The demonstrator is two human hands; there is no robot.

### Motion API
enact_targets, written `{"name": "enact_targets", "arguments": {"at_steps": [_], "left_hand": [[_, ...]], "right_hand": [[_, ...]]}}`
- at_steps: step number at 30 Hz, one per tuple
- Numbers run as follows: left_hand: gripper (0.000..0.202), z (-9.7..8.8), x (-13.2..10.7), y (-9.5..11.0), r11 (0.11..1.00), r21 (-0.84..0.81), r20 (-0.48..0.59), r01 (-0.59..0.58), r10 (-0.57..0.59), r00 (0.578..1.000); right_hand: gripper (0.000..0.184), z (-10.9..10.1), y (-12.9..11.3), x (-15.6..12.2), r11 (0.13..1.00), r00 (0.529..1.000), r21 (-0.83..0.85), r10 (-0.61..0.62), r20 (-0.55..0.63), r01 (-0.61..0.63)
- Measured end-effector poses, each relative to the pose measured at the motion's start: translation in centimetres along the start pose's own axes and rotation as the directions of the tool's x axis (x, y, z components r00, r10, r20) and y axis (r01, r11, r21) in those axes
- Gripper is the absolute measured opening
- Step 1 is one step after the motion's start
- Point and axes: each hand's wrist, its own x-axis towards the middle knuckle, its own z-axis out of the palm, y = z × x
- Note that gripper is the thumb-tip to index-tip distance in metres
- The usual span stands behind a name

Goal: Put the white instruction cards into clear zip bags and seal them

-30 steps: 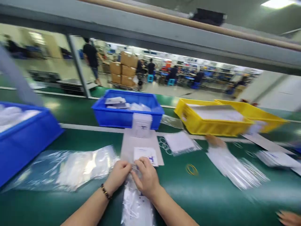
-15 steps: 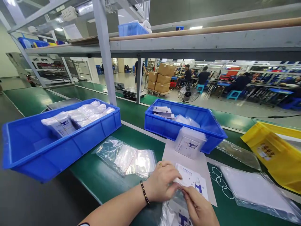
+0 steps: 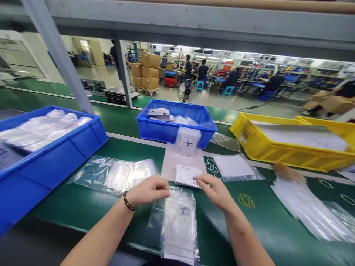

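Note:
My left hand [image 3: 154, 190] is closed, its thumb and fingers pinched at the top left corner of a clear plastic bag [image 3: 180, 225]. Inside that bag lies a white printed sheet, and the bag rests on the green bench near me. A small stack of white printed leaflets [image 3: 186, 174] lies just beyond it on a pale board [image 3: 169, 162]. My right hand [image 3: 215, 190] has thumb and forefinger pinched on the right edge of these leaflets. Behind them, a taller stack of printed cards [image 3: 188, 142] leans against a blue bin.
Flat empty bags [image 3: 130, 175] lie left of the board. A blue bin [image 3: 80, 144] of filled bags stands at left, another blue bin [image 3: 177, 129] behind, a yellow bin [image 3: 294, 151] at right. Yellow rubber bands [image 3: 246, 200], white rings [image 3: 211, 165] and plastic sleeves [image 3: 313, 207] lie rightward.
My hands have moved apart from the bag's mouth, where they were together. My right hand has gone to the leaflets. The view has turned right, showing more of the yellow bin.

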Motion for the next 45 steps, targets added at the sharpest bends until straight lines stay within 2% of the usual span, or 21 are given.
{"name": "enact_targets", "arguments": {"at_steps": [2, 5, 7, 9, 12, 15, 18, 25, 29, 31, 33, 35, 37, 41, 43, 45], "left_hand": [[0.026, 0.5, 0.5, -1.3, 0.981, -0.193, 0.017, 0.028, -0.026, 1.000], [0.028, 1.6, 1.6, -3.1, 0.951, -0.307, -0.015, 0.044, -0.051, 0.999], [0.027, 2.1, 2.2, -4.1, 0.958, -0.282, -0.034, 0.061, -0.073, 0.997], [0.025, 2.4, 2.6, -4.8, 0.974, -0.215, -0.047, 0.070, -0.082, 0.996], [0.020, 2.4, 2.9, -5.4, 0.992, -0.091, -0.046, 0.086, -0.091, 0.995], [0.020, 2.4, 2.9, -5.6, 0.995, 0.007, -0.043, 0.104, -0.104, 0.994], [0.020, 2.5, 2.9, -5.5, 0.991, 0.061, -0.033, 0.115, -0.113, 0.993], [0.018, 2.6, 2.9, -5.6, 0.983, 0.136, -0.021, 0.123, -0.121, 0.992], [0.017, 2.6, 2.9, -5.5, 0.985, 0.135, -0.024, 0.111, -0.109, 0.994], [0.015, 2.6, 2.8, -5.3, 0.986, 0.141, -0.019, 0.094, -0.092, 0.996], [0.013, 2.6, 2.8, -5.1, 0.987, 0.148, -0.014, 0.059, -0.058, 0.998], [0.013, 2.6, 2.9, -5.0, 0.990, 0.142, -0.005, 0.014, -0.013, 1.000], [0.013, 2.5, 2.9, -5.0, 0.993, 0.114, -0.011, -0.016, 0.018, 1.000], [0.012, 2.5, 3.0, -5.2, 0.999, 0.039, -0.057, -0.032, 0.034, 0.998], [0.012, 2.8, 3.0, -5.1, 0.998, 0.009, -0.073, -0.056, 0.057, 0.996], [0.014, 3.3, 3.1, -5.0, 0.996, -0.029, -0.109, -0.090, 0.086, 0.990]], "right_hand": [[0.028, 0.4, 1.7, 0.6, 0.980, 0.982, -0.136, 0.124, -0.143, -0.144], [0.034, 1.7, 3.5, 1.2, 0.880, 0.934, -0.329, 0.280, -0.220, -0.341], [0.049, 2.3, 4.0, 1.3, 0.811, 0.905, -0.401, 0.374, -0.202, -0.425], [0.055, 2.5, 4.2, 1.3, 0.775, 0.867, -0.391, 0.471, -0.164, -0.496], [0.051, 2.1, 4.6, 1.5, 0.748, 0.811, -0.322, 0.567, -0.142, -0.580], [0.044, 1.7, 5.0, 1.7, 0.734, 0.790, -0.299, 0.595, -0.148, -0.610], [0.037, 1.7, 5.2, 1.8, 0.740, 0.788, -0.275, 0.594, -0.160, -0.614], [0.036, 1.7, 5.8, 1.4, 0.796, 0.806, -0.160, 0.546, -0.228, -0.584], [0.037, 1.3, 6.2, 1.3, 0.835, 0.799, -0.038, 0.510, -0.319, -0.549], [0.038, 1.2, 6.0, 1.2, 0.861, 0.786, 0.090, 0.497, -0.367, -0.501], [0.038, 1.4, 5.6, 1.2, 0.862, 0.778, 0.325, 0.497, -0.384, -0.390], [0.038, 1.7, 5.0, 1.1, 0.800, 0.799, 0.538, 0.494, -0.344, -0.263], [0.036, 1.8, 4.5, 0.9, 0.759, 0.853, 0.607, 0.460, -0.246, -0.234], [0.027, 1.6, 3.6, 0.5, 0.826, 0.939, 0.509, 0.332, -0.091, -0.242], [0.025, 1.5, 3.0, 0.4, 0.872, 0.969, 0.437, 0.248, -0.003, -0.222], [0.023, 1.5, 2.4, 0.4, 0.916, 0.979, 0.358, 0.138, 0.148, -0.183]]}}
